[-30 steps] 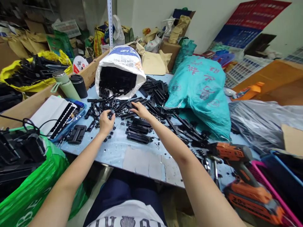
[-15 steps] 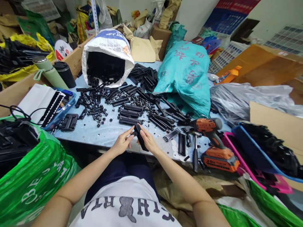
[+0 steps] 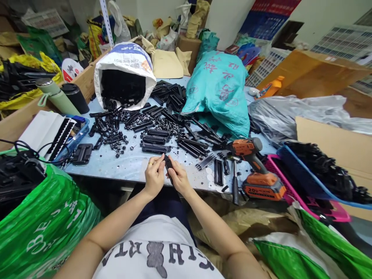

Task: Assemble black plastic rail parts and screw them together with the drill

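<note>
A long black plastic part (image 3: 168,166) is held between both hands at the table's front edge. My left hand (image 3: 155,174) pinches its upper left side, fingers curled, a ring on one finger. My right hand (image 3: 178,176) wraps round its right side. Just beyond the hands lie stacked black bars (image 3: 155,148). Small black parts with metal pins (image 3: 117,141) are heaped to the left of them. More black strips (image 3: 192,147) lie to the right. Fingers hide much of the held part.
An orange cordless drill (image 3: 261,186) and a hammer (image 3: 235,186) lie at the right front. A white sack (image 3: 124,58) and a teal sack (image 3: 221,89) stand behind. Blue and pink baskets (image 3: 308,193) are right; a green bag (image 3: 52,217) is left.
The view has shifted slightly to the right. My left hand has closed in tighter against the black part, which now stands more upright and shows less of its face.
</note>
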The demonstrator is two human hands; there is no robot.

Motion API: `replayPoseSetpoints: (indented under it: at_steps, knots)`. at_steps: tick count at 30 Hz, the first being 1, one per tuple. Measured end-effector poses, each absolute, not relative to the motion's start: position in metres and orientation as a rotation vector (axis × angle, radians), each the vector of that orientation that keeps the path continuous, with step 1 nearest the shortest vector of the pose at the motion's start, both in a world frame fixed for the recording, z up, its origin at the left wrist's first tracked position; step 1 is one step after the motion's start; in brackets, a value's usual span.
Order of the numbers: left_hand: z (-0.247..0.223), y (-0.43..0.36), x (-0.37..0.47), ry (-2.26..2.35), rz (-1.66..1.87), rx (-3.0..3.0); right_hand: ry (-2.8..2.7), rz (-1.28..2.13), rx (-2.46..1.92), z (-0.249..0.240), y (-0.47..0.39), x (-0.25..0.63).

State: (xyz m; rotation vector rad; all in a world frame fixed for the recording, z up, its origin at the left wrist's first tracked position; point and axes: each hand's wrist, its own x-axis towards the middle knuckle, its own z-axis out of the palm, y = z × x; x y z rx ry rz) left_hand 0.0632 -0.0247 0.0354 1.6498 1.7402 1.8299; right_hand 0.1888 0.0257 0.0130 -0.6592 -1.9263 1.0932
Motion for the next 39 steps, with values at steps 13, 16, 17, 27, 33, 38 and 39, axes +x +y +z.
replayPoseSetpoints:
  at_steps: [13,16,17,27,33,38,39]
  knots:
    - [0.048,-0.033,0.026,0.840,1.068,0.784,-2.041,0.708,-0.448,0.021,0.047,0.200]
    - [0.049,-0.033,0.018,0.969,0.934,0.751,-2.254,0.548,-0.444,0.023,0.052,0.217]
    - [0.050,-0.034,0.014,1.028,0.871,0.775,-2.356,0.483,-0.457,0.023,0.053,0.224]
    - [0.084,-0.062,-0.036,1.221,0.946,0.998,-1.836,1.066,-1.068,0.016,0.047,0.278]
    - [0.067,-0.058,0.026,1.348,0.533,1.251,-1.913,1.806,-0.741,0.043,0.018,0.227]
    - [0.065,-0.066,0.030,1.217,0.435,1.298,-2.096,2.088,-0.684,0.050,0.015,0.232]
    - [0.065,-0.068,0.027,1.167,0.426,1.290,-2.108,2.115,-0.695,0.049,0.016,0.234]
